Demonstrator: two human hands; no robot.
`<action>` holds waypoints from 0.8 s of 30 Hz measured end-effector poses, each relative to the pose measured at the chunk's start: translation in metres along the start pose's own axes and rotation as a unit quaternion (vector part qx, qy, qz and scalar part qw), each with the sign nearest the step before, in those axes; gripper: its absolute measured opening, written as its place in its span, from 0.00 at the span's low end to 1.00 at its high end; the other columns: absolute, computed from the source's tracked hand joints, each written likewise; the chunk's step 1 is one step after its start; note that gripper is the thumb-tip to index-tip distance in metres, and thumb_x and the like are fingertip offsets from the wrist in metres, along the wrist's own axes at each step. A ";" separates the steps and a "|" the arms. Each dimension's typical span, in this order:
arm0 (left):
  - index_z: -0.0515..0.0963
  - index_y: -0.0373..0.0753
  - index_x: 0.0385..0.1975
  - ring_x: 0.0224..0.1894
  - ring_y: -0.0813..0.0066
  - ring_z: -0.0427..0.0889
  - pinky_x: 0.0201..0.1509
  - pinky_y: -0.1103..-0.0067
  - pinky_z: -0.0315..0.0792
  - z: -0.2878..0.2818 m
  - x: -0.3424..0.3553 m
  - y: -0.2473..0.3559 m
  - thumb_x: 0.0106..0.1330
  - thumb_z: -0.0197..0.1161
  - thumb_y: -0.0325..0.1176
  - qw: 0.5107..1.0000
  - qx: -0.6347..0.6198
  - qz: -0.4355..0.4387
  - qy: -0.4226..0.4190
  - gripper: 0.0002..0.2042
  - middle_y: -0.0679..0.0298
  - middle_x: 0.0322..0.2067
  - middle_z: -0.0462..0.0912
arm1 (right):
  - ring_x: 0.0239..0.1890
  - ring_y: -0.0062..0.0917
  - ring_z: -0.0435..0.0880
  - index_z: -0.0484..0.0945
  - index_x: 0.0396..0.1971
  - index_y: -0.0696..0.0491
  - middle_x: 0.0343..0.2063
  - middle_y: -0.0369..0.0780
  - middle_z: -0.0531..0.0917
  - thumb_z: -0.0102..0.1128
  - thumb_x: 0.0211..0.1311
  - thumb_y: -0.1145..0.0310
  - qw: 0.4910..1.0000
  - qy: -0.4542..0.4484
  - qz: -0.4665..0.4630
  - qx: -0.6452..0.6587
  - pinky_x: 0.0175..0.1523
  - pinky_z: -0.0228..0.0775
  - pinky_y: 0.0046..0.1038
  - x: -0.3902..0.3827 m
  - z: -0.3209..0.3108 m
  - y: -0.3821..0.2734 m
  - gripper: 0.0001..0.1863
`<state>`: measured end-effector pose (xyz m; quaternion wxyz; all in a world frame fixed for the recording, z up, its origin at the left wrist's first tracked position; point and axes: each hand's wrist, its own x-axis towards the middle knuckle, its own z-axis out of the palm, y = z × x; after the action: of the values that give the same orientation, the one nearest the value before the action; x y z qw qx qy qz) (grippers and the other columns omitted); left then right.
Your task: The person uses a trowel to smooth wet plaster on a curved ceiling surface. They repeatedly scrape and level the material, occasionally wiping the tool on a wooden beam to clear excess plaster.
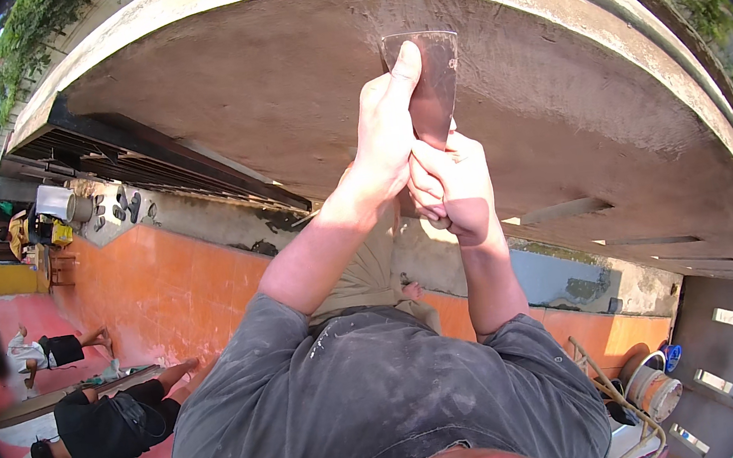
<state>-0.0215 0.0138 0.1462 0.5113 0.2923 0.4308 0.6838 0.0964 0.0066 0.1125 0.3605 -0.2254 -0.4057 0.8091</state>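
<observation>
A metal scraper with a wide, flat blade is raised against the brownish plastered face of a curved concrete ledge. My left hand is closed on the scraper, its thumb lying along the blade near the top edge. Just below and to the right, my right hand has its fingers wrapped round the scraper's handle, whose rounded end shows under them. The two hands touch. Whether the blade's edge presses on the plaster or sits just off it, I cannot tell.
Far below at left, two people are on a pink floor beside an orange floor. A dark metal grille runs under the ledge. Clutter stands at left; buckets and a bamboo frame at lower right.
</observation>
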 end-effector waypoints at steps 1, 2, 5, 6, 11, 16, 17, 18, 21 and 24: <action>0.78 0.38 0.31 0.20 0.80 0.77 0.23 0.80 0.72 -0.004 0.000 0.001 0.77 0.52 0.58 1.000 0.014 -0.012 0.005 0.26 0.63 0.21 0.79 | 0.07 0.13 0.59 0.69 0.27 0.56 0.10 0.31 0.65 0.49 0.77 0.74 1.000 0.004 -0.003 0.003 0.12 0.51 0.19 0.002 0.006 -0.001 0.13; 0.78 0.38 0.32 0.21 0.80 0.77 0.24 0.80 0.72 -0.004 -0.004 -0.002 0.77 0.52 0.58 0.999 0.019 -0.026 0.013 0.26 0.63 0.21 0.80 | 0.07 0.13 0.59 0.69 0.26 0.56 0.10 0.31 0.65 0.49 0.77 0.74 1.000 0.018 0.006 0.019 0.12 0.52 0.20 -0.001 0.004 0.008 0.14; 0.79 0.37 0.34 0.21 0.80 0.78 0.25 0.81 0.73 -0.014 0.002 -0.010 0.78 0.53 0.56 0.999 0.032 -0.013 0.009 0.25 0.63 0.22 0.80 | 0.06 0.13 0.59 0.70 0.28 0.57 0.10 0.30 0.64 0.49 0.77 0.73 0.999 0.002 -0.016 0.046 0.11 0.52 0.21 -0.003 0.005 0.022 0.12; 0.79 0.37 0.33 0.21 0.79 0.78 0.24 0.81 0.73 -0.014 0.005 -0.004 0.77 0.52 0.57 1.000 0.027 -0.003 0.011 0.25 0.63 0.22 0.80 | 0.08 0.13 0.61 0.70 0.28 0.56 0.11 0.31 0.66 0.51 0.77 0.72 0.999 -0.003 -0.009 0.039 0.12 0.54 0.20 0.002 0.007 0.017 0.12; 0.80 0.36 0.30 0.19 0.78 0.79 0.23 0.81 0.72 -0.015 0.007 0.026 0.77 0.53 0.58 0.998 0.048 0.046 -0.013 0.27 0.62 0.21 0.81 | 0.09 0.13 0.64 0.70 0.28 0.55 0.14 0.31 0.69 0.53 0.76 0.72 0.998 -0.048 -0.029 0.032 0.13 0.57 0.20 0.014 0.025 -0.001 0.11; 0.80 0.36 0.31 0.20 0.78 0.78 0.24 0.80 0.72 -0.011 -0.002 0.022 0.76 0.54 0.57 0.999 0.049 -0.008 -0.014 0.26 0.62 0.21 0.81 | 0.08 0.13 0.62 0.69 0.33 0.56 0.13 0.31 0.65 0.49 0.77 0.73 0.993 -0.034 -0.041 0.107 0.12 0.57 0.20 -0.001 0.030 0.015 0.08; 0.80 0.36 0.32 0.20 0.78 0.78 0.24 0.80 0.72 -0.011 -0.002 0.026 0.76 0.54 0.57 0.998 0.052 -0.014 -0.020 0.26 0.62 0.21 0.81 | 0.08 0.13 0.62 0.69 0.33 0.56 0.13 0.31 0.65 0.49 0.77 0.73 0.991 -0.037 -0.046 0.118 0.12 0.57 0.20 -0.002 0.034 0.011 0.08; 0.80 0.36 0.34 0.21 0.78 0.79 0.25 0.81 0.73 -0.011 -0.003 0.026 0.76 0.54 0.57 0.999 0.047 -0.006 -0.014 0.26 0.62 0.22 0.81 | 0.08 0.14 0.62 0.69 0.34 0.56 0.13 0.31 0.65 0.49 0.77 0.72 0.992 -0.031 -0.030 0.121 0.12 0.57 0.20 -0.003 0.041 0.002 0.08; 0.79 0.37 0.35 0.23 0.78 0.80 0.26 0.81 0.75 -0.011 0.007 0.038 0.76 0.54 0.57 0.998 0.033 0.053 -0.025 0.25 0.62 0.24 0.81 | 0.08 0.14 0.63 0.70 0.34 0.55 0.14 0.31 0.66 0.49 0.77 0.71 0.990 -0.086 -0.054 0.098 0.12 0.58 0.19 0.018 0.035 -0.007 0.08; 0.75 0.37 0.43 0.27 0.76 0.84 0.32 0.79 0.80 -0.013 -0.001 0.028 0.78 0.55 0.49 0.995 0.020 0.054 -0.085 0.18 0.61 0.27 0.83 | 0.06 0.15 0.60 0.69 0.30 0.54 0.12 0.30 0.64 0.48 0.77 0.72 0.994 -0.062 -0.045 0.080 0.10 0.54 0.20 0.013 0.031 -0.009 0.10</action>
<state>-0.0449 0.0061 0.1654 0.5026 0.3823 0.3832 0.6741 0.0715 0.0051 0.1361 0.3877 -0.1265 -0.3707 0.8344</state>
